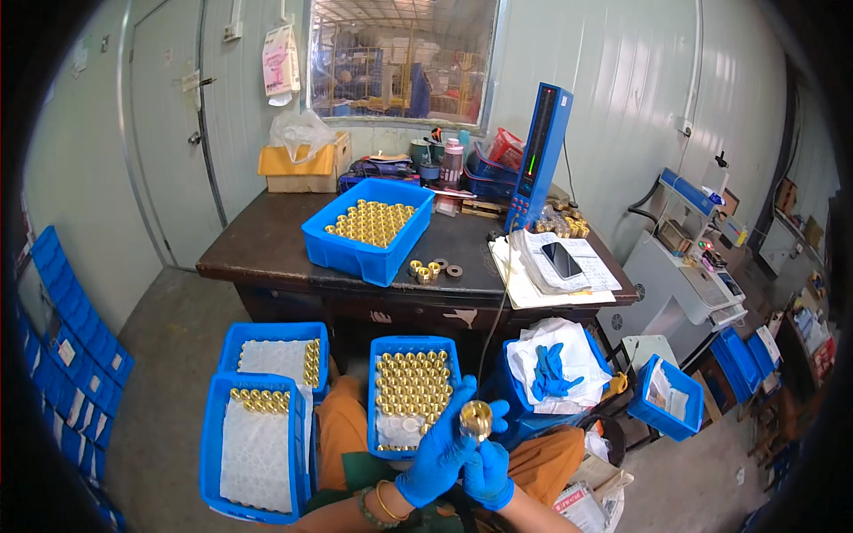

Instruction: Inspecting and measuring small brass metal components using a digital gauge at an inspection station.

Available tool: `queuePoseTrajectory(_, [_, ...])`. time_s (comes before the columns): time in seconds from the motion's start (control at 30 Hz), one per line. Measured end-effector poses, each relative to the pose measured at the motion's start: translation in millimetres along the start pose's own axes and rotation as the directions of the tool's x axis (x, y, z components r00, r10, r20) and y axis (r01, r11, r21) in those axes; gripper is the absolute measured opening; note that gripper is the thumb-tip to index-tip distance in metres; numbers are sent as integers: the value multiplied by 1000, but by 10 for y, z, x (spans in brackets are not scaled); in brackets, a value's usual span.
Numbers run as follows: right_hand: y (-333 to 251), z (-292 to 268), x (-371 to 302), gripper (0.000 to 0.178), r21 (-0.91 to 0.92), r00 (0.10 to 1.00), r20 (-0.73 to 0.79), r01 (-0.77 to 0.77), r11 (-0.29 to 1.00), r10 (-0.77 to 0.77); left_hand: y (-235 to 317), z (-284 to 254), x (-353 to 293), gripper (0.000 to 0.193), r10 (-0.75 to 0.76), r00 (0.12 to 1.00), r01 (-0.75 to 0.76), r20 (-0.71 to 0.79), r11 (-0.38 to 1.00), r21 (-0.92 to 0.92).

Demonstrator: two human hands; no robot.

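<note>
A shiny brass ring-shaped fitting (476, 432) is held up in front of me, its round opening turned toward me. My left hand (433, 459), in a blue glove, is closed on it from the left side. From below and to the right, my right hand (488, 473), gloved likewise, is closed on the same fitting. Some fingertips are hidden behind the brass. Just beyond my left hand stands a blue crate (372, 391) with rows of similar brass fittings (412, 382) and a whitish sheet showing near its front.
On the dark desk (267, 233) stand a blue bin (369, 264) of brass fittings, loose rings (425, 275), a blue column gauge (538, 155) and a phone (561, 260) on papers. Left are two blue crates (211, 444); right, blue gloves (553, 373) lie on a cloth-covered crate.
</note>
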State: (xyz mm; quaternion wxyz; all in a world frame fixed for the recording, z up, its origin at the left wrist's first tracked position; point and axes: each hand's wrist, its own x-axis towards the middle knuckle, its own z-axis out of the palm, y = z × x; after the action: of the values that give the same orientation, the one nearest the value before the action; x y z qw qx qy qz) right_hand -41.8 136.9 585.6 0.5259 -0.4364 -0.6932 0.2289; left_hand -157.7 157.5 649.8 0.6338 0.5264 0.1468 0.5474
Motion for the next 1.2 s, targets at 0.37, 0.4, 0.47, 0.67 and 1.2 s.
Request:
queuePoseTrajectory(0.37, [305, -584, 408, 43, 160, 888, 145, -457, 875, 437, -286, -1291, 2002, 36, 343, 939, -204, -15, 594, 778])
queuePoseTrajectory(0.4, [337, -606, 434, 43, 162, 890, 132, -454, 876, 437, -368, -1275, 2260, 35, 311, 950, -210, 17, 599, 773])
queuePoseTrajectory(0.47, [434, -633, 431, 40, 207, 851, 170, -524, 826, 497, -675, -1382, 2748, 29, 289, 938, -309, 190, 456, 834])
queuePoseTrajectory(0.67, [372, -447, 420, 31, 246, 846, 178, -533, 810, 503, -1578, -1742, 3723, 23, 21, 977, -213, 212, 51, 976])
queuePoseTrajectory(1.2, [1018, -437, 663, 34, 445, 756, 192, -635, 631, 625, -1066, -2173, 2899, 63, 135, 977, -101, 168, -402, 910])
